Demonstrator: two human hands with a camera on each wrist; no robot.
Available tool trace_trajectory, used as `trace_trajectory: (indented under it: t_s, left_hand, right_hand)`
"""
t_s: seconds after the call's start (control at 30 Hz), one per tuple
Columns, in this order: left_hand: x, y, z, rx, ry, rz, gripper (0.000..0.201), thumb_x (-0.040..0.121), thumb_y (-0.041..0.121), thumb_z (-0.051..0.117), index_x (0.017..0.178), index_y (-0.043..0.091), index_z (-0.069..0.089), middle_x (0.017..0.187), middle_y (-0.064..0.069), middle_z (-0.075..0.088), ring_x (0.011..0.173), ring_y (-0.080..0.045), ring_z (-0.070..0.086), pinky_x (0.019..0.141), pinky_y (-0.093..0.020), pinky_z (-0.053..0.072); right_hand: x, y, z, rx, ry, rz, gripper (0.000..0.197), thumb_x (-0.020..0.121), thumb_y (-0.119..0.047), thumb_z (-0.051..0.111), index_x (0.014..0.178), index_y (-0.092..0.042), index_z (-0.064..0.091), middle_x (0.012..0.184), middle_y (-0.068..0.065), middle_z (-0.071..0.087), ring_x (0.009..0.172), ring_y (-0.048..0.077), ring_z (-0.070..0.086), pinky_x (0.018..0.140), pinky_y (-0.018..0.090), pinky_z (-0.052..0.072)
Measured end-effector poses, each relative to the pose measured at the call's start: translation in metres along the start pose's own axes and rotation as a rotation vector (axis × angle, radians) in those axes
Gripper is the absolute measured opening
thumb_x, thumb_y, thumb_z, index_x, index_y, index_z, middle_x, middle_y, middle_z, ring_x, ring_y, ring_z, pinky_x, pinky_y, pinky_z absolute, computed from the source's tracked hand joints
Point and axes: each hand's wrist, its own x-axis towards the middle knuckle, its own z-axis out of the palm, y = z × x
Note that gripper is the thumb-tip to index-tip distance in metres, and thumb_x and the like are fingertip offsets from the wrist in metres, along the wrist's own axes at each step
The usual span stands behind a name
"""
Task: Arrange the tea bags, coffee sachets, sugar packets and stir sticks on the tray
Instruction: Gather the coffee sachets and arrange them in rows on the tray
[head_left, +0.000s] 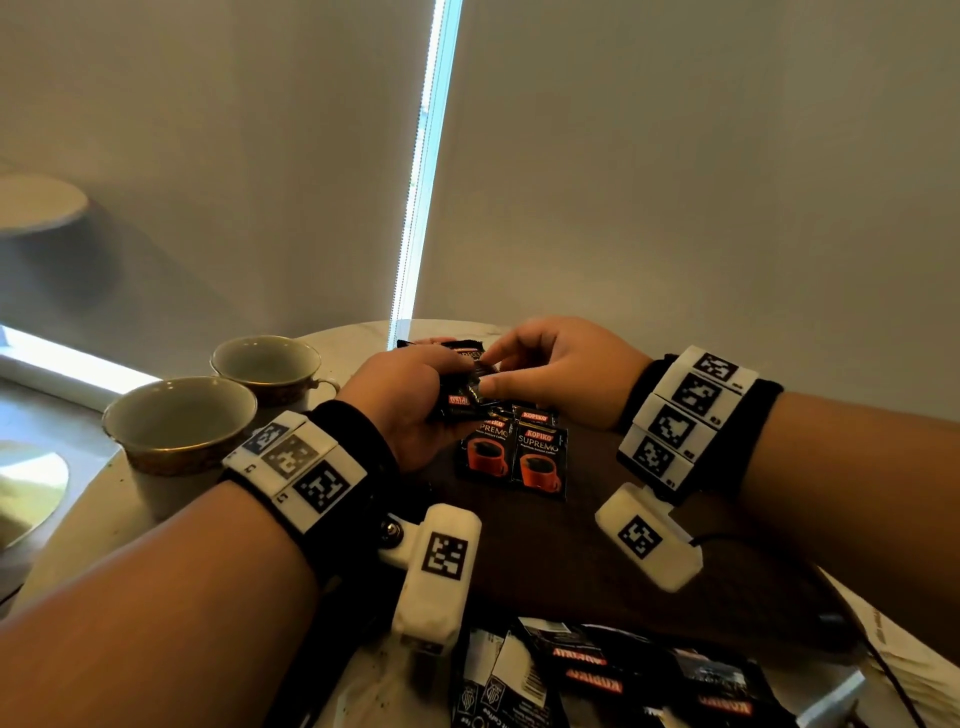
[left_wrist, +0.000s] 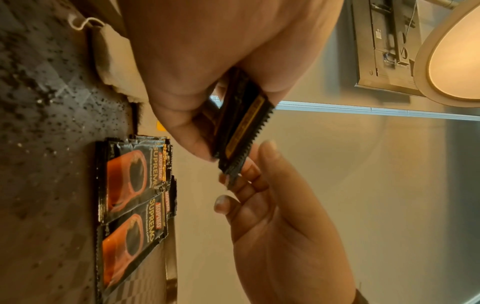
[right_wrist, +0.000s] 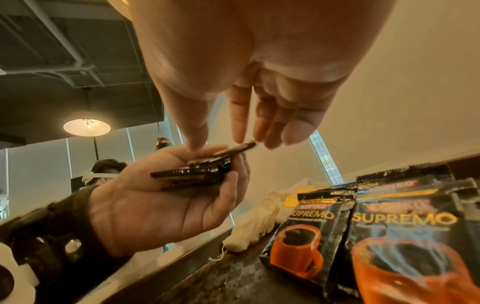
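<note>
Glossy black Kopiko Supremo coffee sachets (right_wrist: 197, 172) with serrated edges, stacked and gripped in the curled fingers of the left hand (head_left: 410, 400) above the tray (head_left: 597, 545); top sachet pinched between thumb and fingers (right_wrist: 240, 123) of the right hand (head_left: 566, 371). More such sachets (head_left: 511, 454), printed with orange cups, lying flat in overlapping rows on the dark speckled tray, pale soft tea bags (right_wrist: 255, 224) just beside them. Round pale worktop (head_left: 332, 338) with two gold-banded teacups (head_left: 179, 423), a loose sachet pile (head_left: 623, 675) at the near edge, plain beige blinds (head_left: 675, 182) behind.
</note>
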Motion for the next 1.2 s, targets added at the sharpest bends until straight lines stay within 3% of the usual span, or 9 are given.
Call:
trace_trajectory:
  t_s: [0.1, 0.17, 0.37, 0.5, 0.6, 0.73, 0.9, 1.0, 1.2]
  left_hand:
    - [-0.004, 0.001, 0.001, 0.035, -0.058, 0.003, 0.037, 0.098, 0.025, 0.061, 0.131, 0.01, 0.061, 0.122, -0.021, 0.069, 0.104, -0.037, 0.071, 0.071, -0.045, 0.059]
    - [-0.006, 0.001, 0.003, 0.002, -0.1, 0.002, 0.036, 0.099, 0.032, 0.06, 0.13, 0.015, 0.063, 0.121, -0.018, 0.069, 0.103, -0.037, 0.07, 0.078, -0.05, 0.057]
    - [-0.009, 0.008, 0.005, -0.066, 0.035, 0.085, 0.03, 0.099, 0.009, 0.051, 0.127, 0.016, 0.059, 0.101, -0.01, 0.055, 0.083, -0.022, 0.054, 0.069, -0.042, 0.054]
    - [-0.013, 0.004, 0.007, -0.01, -0.068, 0.061, 0.028, 0.094, 0.008, 0.06, 0.121, 0.013, 0.061, 0.102, -0.013, 0.063, 0.081, -0.022, 0.065, 0.074, -0.04, 0.055]
    - [-0.014, 0.002, 0.009, -0.051, -0.131, 0.067, 0.029, 0.094, -0.002, 0.054, 0.12, 0.007, 0.063, 0.099, -0.024, 0.072, 0.086, -0.038, 0.074, 0.083, -0.054, 0.058]
    - [-0.014, 0.004, 0.006, 0.015, -0.099, 0.06, 0.035, 0.091, -0.008, 0.054, 0.123, 0.006, 0.061, 0.1, -0.026, 0.073, 0.085, -0.041, 0.074, 0.075, -0.053, 0.059]
    - [-0.017, 0.002, 0.01, 0.107, -0.06, -0.005, 0.03, 0.092, -0.004, 0.054, 0.119, 0.008, 0.062, 0.103, -0.025, 0.072, 0.083, -0.037, 0.073, 0.07, -0.047, 0.06]
    - [-0.017, 0.004, 0.011, 0.05, 0.046, -0.019, 0.013, 0.095, 0.01, 0.056, 0.106, 0.01, 0.063, 0.088, -0.01, 0.061, 0.071, -0.02, 0.059, 0.066, -0.032, 0.05]
    - [-0.012, 0.008, 0.001, -0.007, 0.191, 0.0, 0.042, 0.085, 0.02, 0.054, 0.125, 0.011, 0.061, 0.096, -0.009, 0.053, 0.072, -0.018, 0.05, 0.057, -0.03, 0.045]
  right_hand:
    - [0.004, -0.001, 0.006, 0.018, 0.035, 0.04, 0.035, 0.073, -0.054, 0.079, 0.094, -0.027, 0.073, 0.09, -0.003, 0.076, 0.084, 0.013, 0.072, 0.084, 0.037, 0.06]
    - [0.006, -0.001, 0.007, 0.048, 0.066, 0.061, 0.027, 0.08, -0.046, 0.078, 0.091, -0.022, 0.073, 0.085, 0.0, 0.076, 0.078, 0.016, 0.073, 0.073, 0.032, 0.059]
    - [0.017, 0.009, 0.002, 0.325, 0.259, 0.258, 0.014, 0.089, -0.023, 0.072, 0.1, -0.016, 0.071, 0.093, 0.005, 0.077, 0.083, 0.02, 0.074, 0.062, 0.028, 0.057]
    - [0.017, 0.015, 0.003, 0.612, 0.158, 0.254, 0.027, 0.087, -0.009, 0.071, 0.114, -0.008, 0.065, 0.104, 0.016, 0.075, 0.096, 0.033, 0.073, 0.089, 0.047, 0.056]
    - [0.014, 0.018, 0.004, 0.581, 0.09, 0.225, 0.032, 0.085, -0.006, 0.072, 0.115, -0.013, 0.063, 0.106, 0.017, 0.074, 0.096, 0.036, 0.072, 0.078, 0.043, 0.054]
    - [0.012, 0.016, 0.001, 0.557, 0.107, 0.233, 0.025, 0.086, -0.015, 0.074, 0.109, -0.012, 0.066, 0.091, 0.009, 0.071, 0.063, 0.017, 0.061, 0.049, 0.026, 0.046]
    - [0.012, 0.013, -0.012, 0.322, 0.059, 0.266, 0.008, 0.089, -0.007, 0.069, 0.094, -0.013, 0.07, 0.064, -0.001, 0.067, 0.05, 0.008, 0.054, 0.044, 0.02, 0.042]
    - [0.015, 0.017, -0.014, 0.307, 0.033, 0.338, 0.009, 0.09, -0.003, 0.068, 0.091, -0.012, 0.069, 0.073, 0.005, 0.066, 0.058, 0.013, 0.056, 0.051, 0.025, 0.043]
    - [0.018, 0.024, -0.003, 0.257, -0.038, 0.456, 0.013, 0.091, 0.006, 0.059, 0.094, -0.004, 0.067, 0.088, 0.014, 0.066, 0.059, 0.017, 0.06, 0.051, 0.027, 0.05]
